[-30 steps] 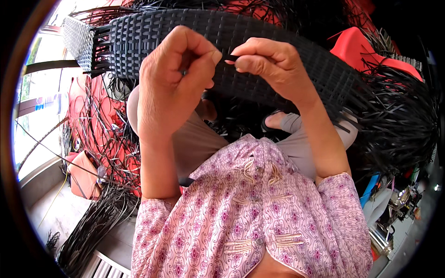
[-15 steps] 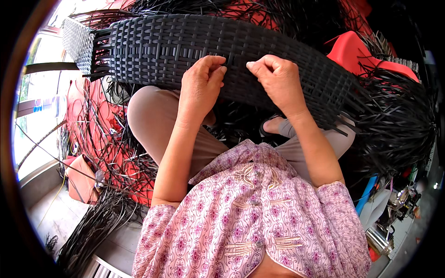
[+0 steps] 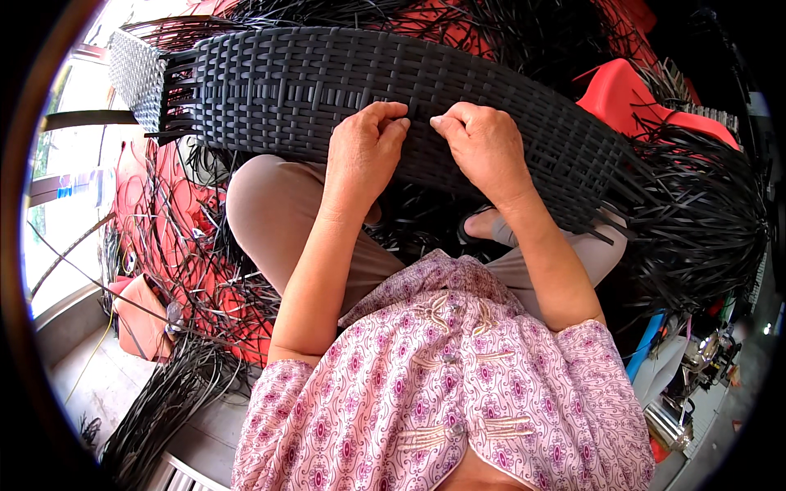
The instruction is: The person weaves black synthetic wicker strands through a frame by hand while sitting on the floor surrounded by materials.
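A long black woven panel (image 3: 270, 90) of flat plastic strips lies across my knees, curving down toward the right. Over its middle, my left hand (image 3: 364, 151) is closed in a pinch, thumb against the bent forefinger. Just to the right, my right hand (image 3: 491, 151) pinches in the same way, its fingertips a short gap from the left ones. Whatever is between the fingers, if anything, blends with the dark weave and cannot be made out. Loose strip ends (image 3: 696, 204) fan out from the panel's right end.
Red sheeting (image 3: 217, 286) strewn with black strips spreads at the left, near a peach-coloured bag (image 3: 141, 319). A bundle of black strips (image 3: 176, 401) lies on the tiles below it. Behind the panel's right end is a red plastic piece (image 3: 622, 98). Metal containers (image 3: 671, 421) stand lower right.
My left hand has shifted slightly right, and the right hand slightly left and nearer to me, so the fingertips are closer together. Both stay pinched; the panel has barely moved.
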{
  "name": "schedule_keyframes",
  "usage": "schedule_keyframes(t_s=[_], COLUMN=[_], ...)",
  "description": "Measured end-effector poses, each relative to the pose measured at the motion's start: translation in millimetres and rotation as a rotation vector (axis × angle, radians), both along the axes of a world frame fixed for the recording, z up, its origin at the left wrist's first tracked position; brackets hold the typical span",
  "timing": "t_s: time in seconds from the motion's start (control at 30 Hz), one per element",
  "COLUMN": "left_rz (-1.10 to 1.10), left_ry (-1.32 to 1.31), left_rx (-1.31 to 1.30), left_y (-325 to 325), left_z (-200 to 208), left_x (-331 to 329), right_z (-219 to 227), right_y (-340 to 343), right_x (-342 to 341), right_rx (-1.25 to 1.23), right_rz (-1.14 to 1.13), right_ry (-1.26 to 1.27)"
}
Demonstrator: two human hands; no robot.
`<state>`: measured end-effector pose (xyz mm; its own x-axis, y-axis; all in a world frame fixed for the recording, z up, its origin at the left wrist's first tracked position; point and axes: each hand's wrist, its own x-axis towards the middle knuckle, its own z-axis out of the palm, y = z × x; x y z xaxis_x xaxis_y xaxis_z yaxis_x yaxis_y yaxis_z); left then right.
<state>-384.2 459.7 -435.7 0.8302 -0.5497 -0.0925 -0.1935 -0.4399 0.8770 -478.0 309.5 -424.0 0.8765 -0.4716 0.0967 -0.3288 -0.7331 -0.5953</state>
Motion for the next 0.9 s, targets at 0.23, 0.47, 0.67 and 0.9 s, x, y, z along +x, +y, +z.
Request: schedule_keyframes(t_s=[0.23, 0.47, 0.67, 0.9], left_rz=[-0.025, -0.023, -0.142, -0.141], left_ry=[0.32, 0.416, 0.293, 0.922], left_rx=[-0.068, -0.172, -0.017, -0.423], left_y=[-1, 2, 5, 23], left_z=[16, 7, 13, 5], left_x=[1, 1, 1, 1], right_z=[3, 1, 3, 6], right_y=[-3, 0, -2, -4], right_x=[-1, 1, -5, -8], right_rx=[0.089, 0.076, 0.139, 0.138], right_rz=[0.005, 0.015, 0.023, 0.006], right_ry=[0.058, 0.023, -0.009, -0.018])
